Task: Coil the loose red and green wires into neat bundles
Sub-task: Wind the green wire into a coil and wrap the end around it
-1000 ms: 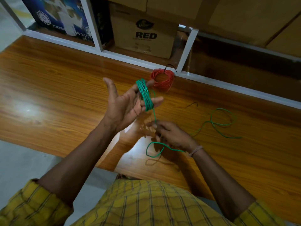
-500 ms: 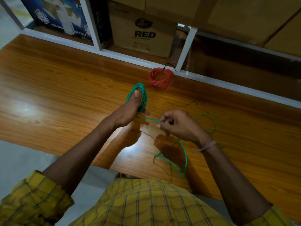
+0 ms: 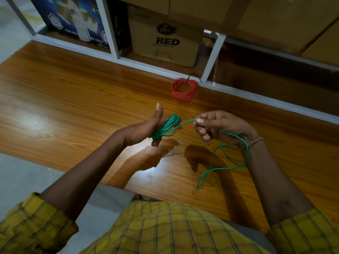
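Head view: the left hand (image 3: 146,128), thumb raised, carries the green wire (image 3: 166,126) wound around its straight fingers, above the wooden table (image 3: 73,99). The right hand (image 3: 218,125) pinches the wire's loose strand, whose tail hangs below the wrist; the red wire coil (image 3: 185,90) lies on the table near the white shelf frame (image 3: 213,55).

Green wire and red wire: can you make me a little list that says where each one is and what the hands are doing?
green wire: partly wound round the left hand as a coil; the loose tail hangs down past the right wrist
left hand: fingers straight, thumb up, coil wrapped round the fingers
right hand: pinches the green wire just right of the coil
red wire: already a round bundle, lying on the wooden table near the white shelf frame
cardboard box: on the shelf, marked RED
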`<state>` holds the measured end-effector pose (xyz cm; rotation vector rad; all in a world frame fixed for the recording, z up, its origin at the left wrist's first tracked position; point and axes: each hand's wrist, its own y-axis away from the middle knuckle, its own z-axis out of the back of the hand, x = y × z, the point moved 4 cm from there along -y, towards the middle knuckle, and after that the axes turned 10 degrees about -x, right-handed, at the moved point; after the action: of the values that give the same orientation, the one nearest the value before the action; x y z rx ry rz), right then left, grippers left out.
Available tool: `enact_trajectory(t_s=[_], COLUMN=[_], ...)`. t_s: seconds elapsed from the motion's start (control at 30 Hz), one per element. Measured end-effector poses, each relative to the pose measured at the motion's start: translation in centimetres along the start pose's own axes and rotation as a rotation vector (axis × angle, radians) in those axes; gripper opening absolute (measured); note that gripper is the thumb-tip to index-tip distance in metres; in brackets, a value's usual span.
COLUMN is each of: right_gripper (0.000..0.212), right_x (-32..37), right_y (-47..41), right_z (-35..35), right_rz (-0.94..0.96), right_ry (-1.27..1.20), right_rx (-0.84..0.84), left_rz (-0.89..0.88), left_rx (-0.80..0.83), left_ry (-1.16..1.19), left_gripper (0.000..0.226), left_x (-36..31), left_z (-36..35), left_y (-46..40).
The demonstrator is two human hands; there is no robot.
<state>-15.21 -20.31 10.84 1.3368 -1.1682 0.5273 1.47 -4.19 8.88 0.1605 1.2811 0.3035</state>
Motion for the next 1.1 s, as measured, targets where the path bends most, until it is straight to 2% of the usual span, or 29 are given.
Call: enact_trajectory(t_s=[0.23,0.37,0.47,0.57,0.67,0.73,0.83,0.93,1.0,1.1], right_gripper=[0.017,0.017,0.012,0.008,0.009,0.012,0.034,0.03,0.036,0.037], right_x=[1.3,1.4,1.5,0.6,-1.0,-2.3,-4.2,-6.2,-7.8,-9.4], right_y=[0.3,-0.1,-1.6,-3.1,-4.0,-4.2,-4.1,-4.2,-4.1,-3.6], right_z=[0.5,0.4,0.9,1.3,1.2,0.6,-1.0,-3.4,-5.0,-7.1], right_rz=[-0.01,0.018,0.05,0.088,0.169,0.199,0.2,0.079,-0.039,-0.126], right_ry=[-0.133,-0.242,-0.19,0.036,0.22,0.292,0.332,0.167,-0.006,-0.055], right_rx=[0.124,0.186,0.029,-0.147,-0.247,-0.282,-0.325,-0.292,-0.25,-0.216], left_rz=[0.019,0.02,0.021,0.01,-0.027,-0.048,-0.07,-0.084,-0.088,-0.116], left_rx=[0.075,0.184,0.272,0.33,0.358,0.364,0.337,0.304,0.235,0.049], left_ry=[0.21,0.374,0.53,0.672,0.889,1.096,1.307,1.469,1.553,1.539], left_gripper=[0.107,0.109,0.12,0.128,0.127,0.12,0.102,0.069,0.05,0.044], left_x=[-0.1,0.2,-0.2,-0.8,-1.3,-1.3,-0.8,0.0,0.5,1.1], left_z=[0.4,0.2,-0.3,-0.6,-0.2,0.2,0.7,0.9,1.1,1.5], left_y=[0.0,0.0,0.3,0.9,1.3,1.4,1.0,0.1,-0.4,-0.9])
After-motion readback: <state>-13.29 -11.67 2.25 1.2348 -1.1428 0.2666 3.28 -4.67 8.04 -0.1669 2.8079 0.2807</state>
